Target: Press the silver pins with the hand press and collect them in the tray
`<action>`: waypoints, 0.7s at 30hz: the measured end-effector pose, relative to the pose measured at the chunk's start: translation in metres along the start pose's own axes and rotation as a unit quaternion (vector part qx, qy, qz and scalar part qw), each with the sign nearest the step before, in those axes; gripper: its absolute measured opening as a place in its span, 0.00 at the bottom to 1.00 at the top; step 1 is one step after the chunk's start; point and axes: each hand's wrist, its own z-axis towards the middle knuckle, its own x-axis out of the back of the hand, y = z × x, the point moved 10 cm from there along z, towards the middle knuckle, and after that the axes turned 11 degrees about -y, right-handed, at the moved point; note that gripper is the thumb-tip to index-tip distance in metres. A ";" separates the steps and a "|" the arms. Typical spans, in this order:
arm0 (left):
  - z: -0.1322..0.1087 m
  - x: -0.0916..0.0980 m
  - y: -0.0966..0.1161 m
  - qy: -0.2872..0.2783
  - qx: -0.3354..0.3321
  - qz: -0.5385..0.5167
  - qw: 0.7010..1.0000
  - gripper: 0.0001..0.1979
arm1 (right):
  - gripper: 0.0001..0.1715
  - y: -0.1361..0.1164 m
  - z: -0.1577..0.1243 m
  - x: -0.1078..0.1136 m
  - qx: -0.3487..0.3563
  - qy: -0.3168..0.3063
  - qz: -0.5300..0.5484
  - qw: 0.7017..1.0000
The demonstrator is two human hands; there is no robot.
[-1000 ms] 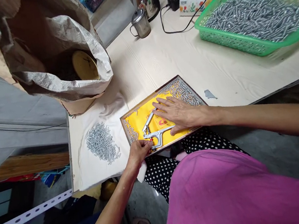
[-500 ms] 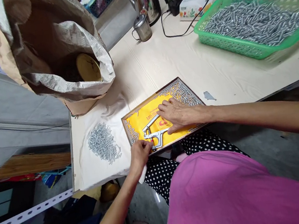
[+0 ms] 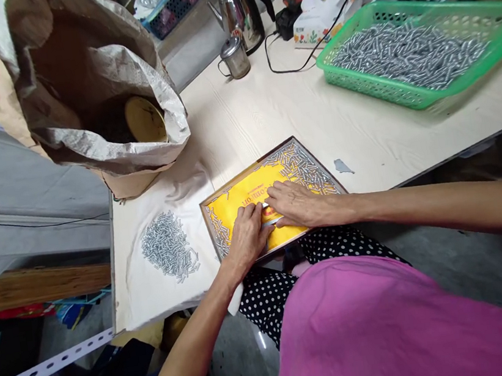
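A shallow tray (image 3: 207, 218) with a yellow printed lining sits at the table's front edge. Small metal pins (image 3: 306, 165) are heaped in its far right corner, with more along its left side. Over the lining, silver snap pliers (image 3: 274, 222) are mostly hidden beneath my hands. My right hand (image 3: 297, 203) is closed around their handles. From the left, my left hand (image 3: 248, 231) covers the head of the pliers, fingers curled over it. Whether a pin is in the jaws is hidden.
Left of the tray, a pile of pins (image 3: 168, 246) lies on white cloth (image 3: 143, 298). Behind it stands a big paper sack (image 3: 139, 181) with a yellow scoop (image 3: 145, 120) inside. A green basket (image 3: 371, 87) of pins, a metal cup (image 3: 235, 59) and a kettle (image 3: 241, 13) stand farther back.
My left hand has moved right and away from my body, from the jaws' tip onto the pliers, now covering them. My right hand stays at the handles. The view has shifted slightly.
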 end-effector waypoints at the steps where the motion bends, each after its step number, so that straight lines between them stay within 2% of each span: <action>1: -0.001 0.000 0.001 0.004 -0.002 -0.008 1.000 0.20 | 0.15 -0.002 0.000 -0.003 0.005 0.000 0.011 1.000; 5: -0.003 -0.002 0.000 0.010 0.009 -0.039 0.999 0.08 | 0.09 -0.004 0.007 -0.018 0.017 -0.034 0.055 0.998; 9: -0.002 -0.002 -0.002 0.015 0.024 -0.035 0.999 0.08 | 0.09 -0.005 0.008 -0.015 0.012 -0.037 0.053 0.998; 12: -0.011 0.002 0.003 0.043 0.023 -0.014 0.999 0.14 | 0.18 -0.002 0.003 -0.002 0.021 -0.014 0.018 1.000; 14: -0.018 0.002 0.012 0.053 0.005 0.007 0.999 0.13 | 0.26 0.005 0.001 0.002 0.039 -0.008 0.007 0.999; 15: -0.021 0.000 0.016 0.051 -0.005 0.018 0.998 0.12 | 0.26 0.009 0.003 0.003 0.052 -0.006 0.005 0.999; 18: -0.025 -0.006 0.027 0.040 -0.027 0.033 0.998 0.10 | 0.14 0.025 0.015 0.003 0.081 0.007 -0.003 0.997; 21: -0.024 -0.009 0.035 0.039 -0.037 0.027 0.998 0.11 | 0.12 0.038 0.030 0.009 0.084 0.051 -0.031 0.995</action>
